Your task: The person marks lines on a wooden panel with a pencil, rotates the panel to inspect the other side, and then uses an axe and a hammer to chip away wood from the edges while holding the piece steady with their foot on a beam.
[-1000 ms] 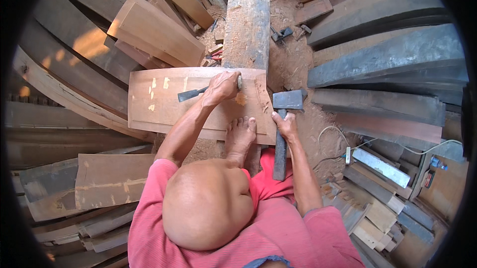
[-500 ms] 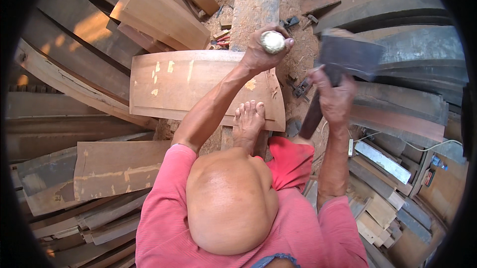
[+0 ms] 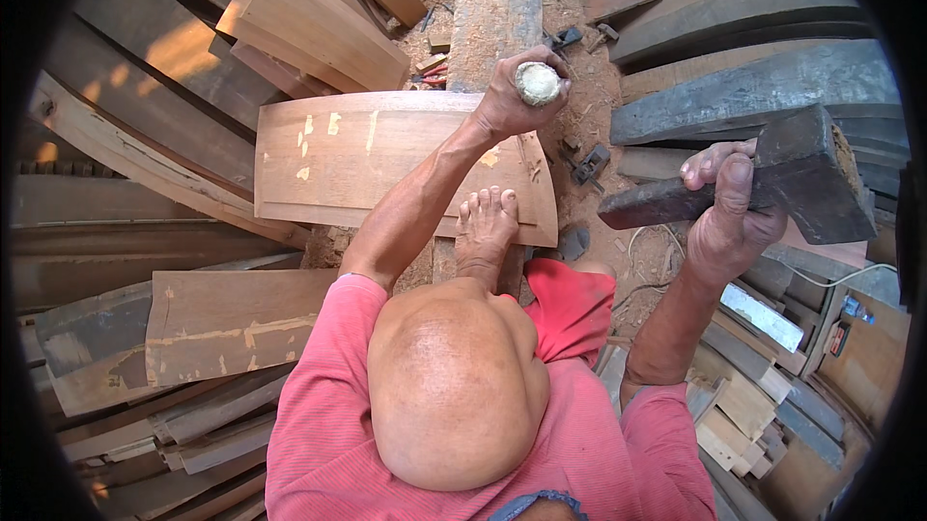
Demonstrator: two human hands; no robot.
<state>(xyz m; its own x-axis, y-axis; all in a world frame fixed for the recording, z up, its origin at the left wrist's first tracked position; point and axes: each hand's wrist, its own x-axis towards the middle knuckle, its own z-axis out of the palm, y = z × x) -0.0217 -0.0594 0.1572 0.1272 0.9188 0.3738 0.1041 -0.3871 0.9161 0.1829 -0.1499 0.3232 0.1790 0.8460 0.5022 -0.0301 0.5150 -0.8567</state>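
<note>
head view, left hand fingers clenched round chisel handle, right hand fingers grasping raised mallet

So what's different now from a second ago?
The right hand has swung the dark wooden mallet up from beside the curved plank to a raised position at the right. The left hand lifted off the plank, its grip closed on the chisel handle, whose pale end now shows. The plank and the bare foot on it stayed put.
</note>
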